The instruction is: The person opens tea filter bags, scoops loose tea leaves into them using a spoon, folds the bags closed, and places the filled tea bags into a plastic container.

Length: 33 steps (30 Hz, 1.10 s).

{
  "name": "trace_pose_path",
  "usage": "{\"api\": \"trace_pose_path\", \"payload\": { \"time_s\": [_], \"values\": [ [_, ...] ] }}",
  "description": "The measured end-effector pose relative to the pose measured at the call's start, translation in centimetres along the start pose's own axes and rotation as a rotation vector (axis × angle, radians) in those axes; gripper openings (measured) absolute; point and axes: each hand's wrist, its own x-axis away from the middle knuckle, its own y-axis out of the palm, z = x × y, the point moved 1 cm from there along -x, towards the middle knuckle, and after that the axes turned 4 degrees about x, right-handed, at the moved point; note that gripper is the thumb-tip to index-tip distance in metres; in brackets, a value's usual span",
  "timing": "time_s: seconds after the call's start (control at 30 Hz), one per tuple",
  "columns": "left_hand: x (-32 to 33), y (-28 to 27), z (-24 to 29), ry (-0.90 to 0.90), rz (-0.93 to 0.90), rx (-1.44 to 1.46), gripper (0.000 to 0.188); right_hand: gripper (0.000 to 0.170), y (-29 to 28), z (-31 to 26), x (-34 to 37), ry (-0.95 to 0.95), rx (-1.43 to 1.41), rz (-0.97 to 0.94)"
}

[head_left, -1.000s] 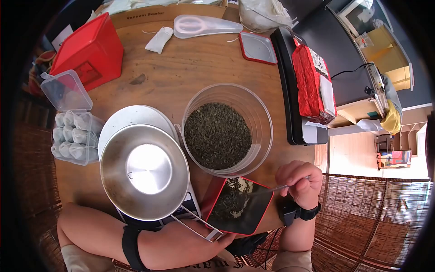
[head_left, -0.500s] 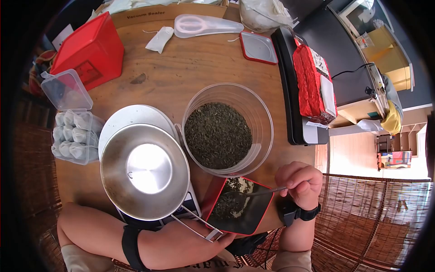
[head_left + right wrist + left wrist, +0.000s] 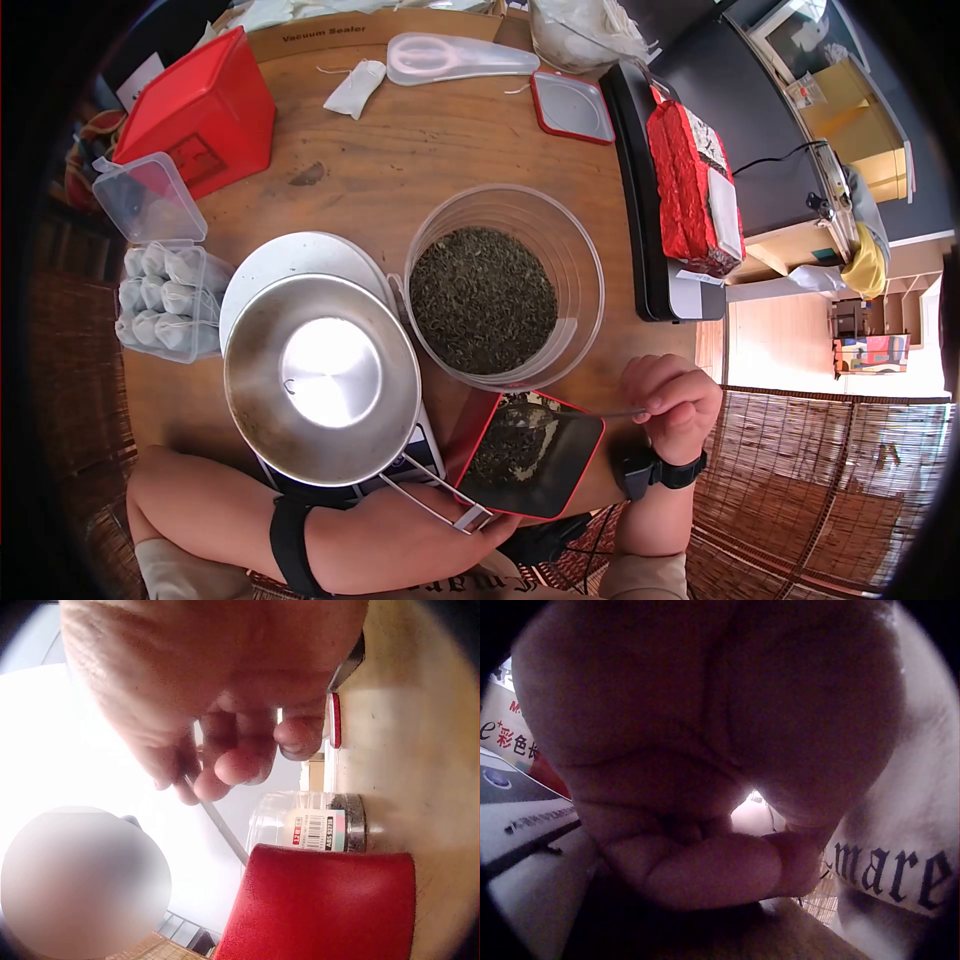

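Right fingers [image 3: 680,390] pinch one utensil [image 3: 600,412] over one open box [image 3: 562,468]; left fingers [image 3: 712,874], hold unclear.

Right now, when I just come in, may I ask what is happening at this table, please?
A person sits at a wooden table. The right hand holds a thin-handled utensil, its far end inside an open red tin with dark dried leaves and some pale material. Beyond the tin, a clear round tub holds more such leaves. The left hand is near the tin, under the handle of a metal pan; whether it grips anything is unclear.
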Motion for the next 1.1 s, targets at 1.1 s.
{"api": "trace_pose_path", "payload": {
  "time_s": [1.1],
  "values": [
    [-1.4, -3.7, -1.1, 0.36, -0.238, -0.908, 0.049, 0.036, -0.1, -0.6, -0.3, 0.247, 0.058, -0.302]
  ]
}}
